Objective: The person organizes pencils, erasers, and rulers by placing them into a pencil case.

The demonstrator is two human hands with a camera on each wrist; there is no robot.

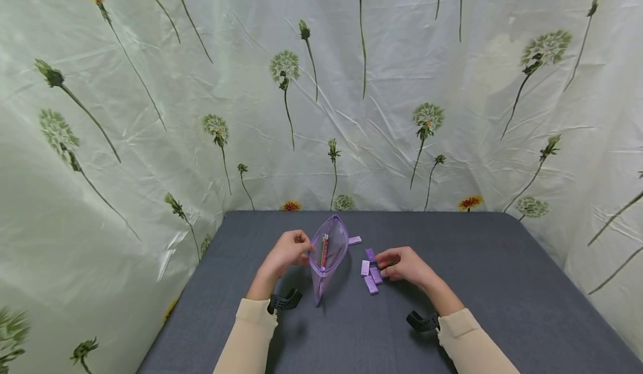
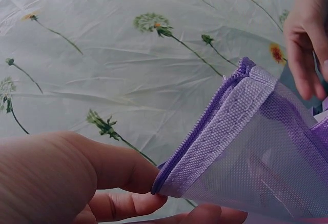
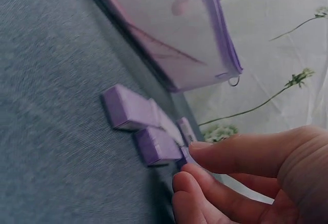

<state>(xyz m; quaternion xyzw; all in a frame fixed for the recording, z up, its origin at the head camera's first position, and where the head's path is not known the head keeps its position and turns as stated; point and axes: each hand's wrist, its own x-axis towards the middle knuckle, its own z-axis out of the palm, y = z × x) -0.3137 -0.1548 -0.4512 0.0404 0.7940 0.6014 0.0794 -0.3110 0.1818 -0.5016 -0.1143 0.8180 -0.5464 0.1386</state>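
My left hand [image 1: 290,248] pinches the zip edge of a purple mesh zip pouch [image 1: 335,258]. The pouch stands upright with its mouth spread apart. Inside lean a few pencils [image 1: 325,250], at least one of them red. Just right of the pouch, my right hand [image 1: 406,265] hovers at a loose group of small rectangular purple blocks. Its fingertips come close to a dark purple block [image 1: 370,255]; thumb and fingers are bent with a gap between them. A pale lilac block [image 1: 365,268] and other purple blocks [image 3: 131,108] lie beside it. Whether the fingertips touch one is unclear.
One more lilac block [image 1: 354,240] lies apart, behind the pouch's right side. Everything rests on a dark grey table [image 1: 452,240]. A pale curtain [image 1: 382,139] with printed dandelions hangs beyond the table's far edge and along its sides.
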